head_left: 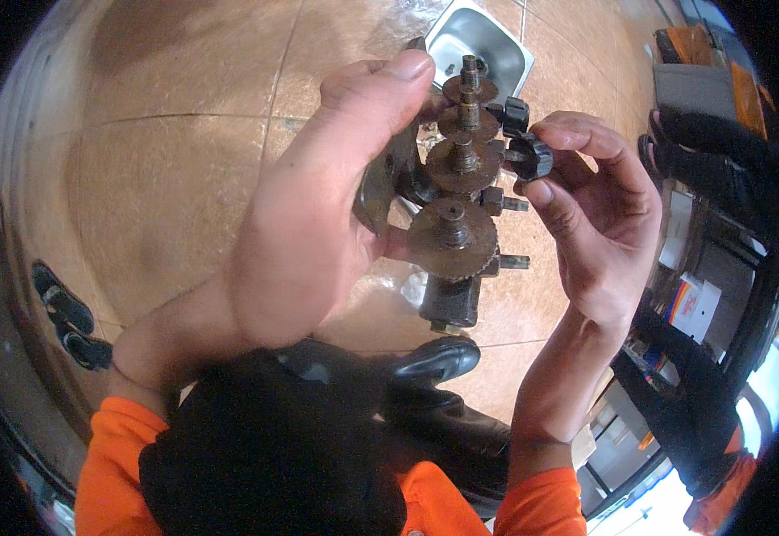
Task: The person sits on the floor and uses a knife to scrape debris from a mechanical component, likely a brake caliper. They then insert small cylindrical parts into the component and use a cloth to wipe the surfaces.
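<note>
Left hand (318, 205) wrapped around rusty gear assembly (456, 205), held upright above tiled floor (166, 179) | right hand (599, 214) pinching black knob (532, 156) between thumb and fingertips at assembly's right side | steel tray (496, 40) on floor beyond | black shoe (434, 362) below

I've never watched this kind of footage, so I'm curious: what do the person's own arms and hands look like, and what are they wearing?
Both hands are bare: no gloves, rings or watch show on the left hand or the right hand. The forearms are bare too. Bright orange sleeves are pushed up near the elbows on both arms. No cables or markings show on them.
</note>
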Demonstrator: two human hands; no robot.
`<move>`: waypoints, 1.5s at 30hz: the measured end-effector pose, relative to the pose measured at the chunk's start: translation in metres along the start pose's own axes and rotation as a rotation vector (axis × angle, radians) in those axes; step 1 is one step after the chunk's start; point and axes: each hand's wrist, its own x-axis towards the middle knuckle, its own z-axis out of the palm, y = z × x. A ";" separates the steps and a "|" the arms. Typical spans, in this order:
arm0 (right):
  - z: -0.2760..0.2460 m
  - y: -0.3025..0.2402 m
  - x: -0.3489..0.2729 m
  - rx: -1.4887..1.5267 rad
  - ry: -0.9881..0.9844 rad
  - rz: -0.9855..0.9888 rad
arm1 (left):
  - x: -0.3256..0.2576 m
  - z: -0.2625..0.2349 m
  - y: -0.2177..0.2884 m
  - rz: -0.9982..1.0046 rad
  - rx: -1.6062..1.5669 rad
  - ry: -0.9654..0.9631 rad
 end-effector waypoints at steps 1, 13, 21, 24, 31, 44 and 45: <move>0.000 0.000 0.000 0.001 0.000 0.003 | -0.002 0.000 -0.002 0.000 -0.036 -0.024; -0.001 0.006 0.006 -0.011 -0.024 -0.120 | -0.003 0.028 -0.013 0.113 0.494 0.229; 0.003 0.003 0.007 -0.047 0.008 -0.089 | -0.002 0.032 -0.014 0.097 0.507 0.274; 0.005 0.005 0.011 -0.090 -0.009 -0.150 | 0.002 0.032 -0.015 0.082 0.471 0.288; 0.010 0.001 0.010 -0.170 0.053 -0.096 | 0.002 0.029 -0.016 0.112 0.428 0.295; 0.025 0.006 0.008 -0.403 0.170 -0.154 | 0.004 0.024 -0.006 0.069 0.340 0.283; 0.024 0.006 0.007 -0.466 0.168 -0.169 | 0.004 0.024 -0.007 0.071 0.350 0.287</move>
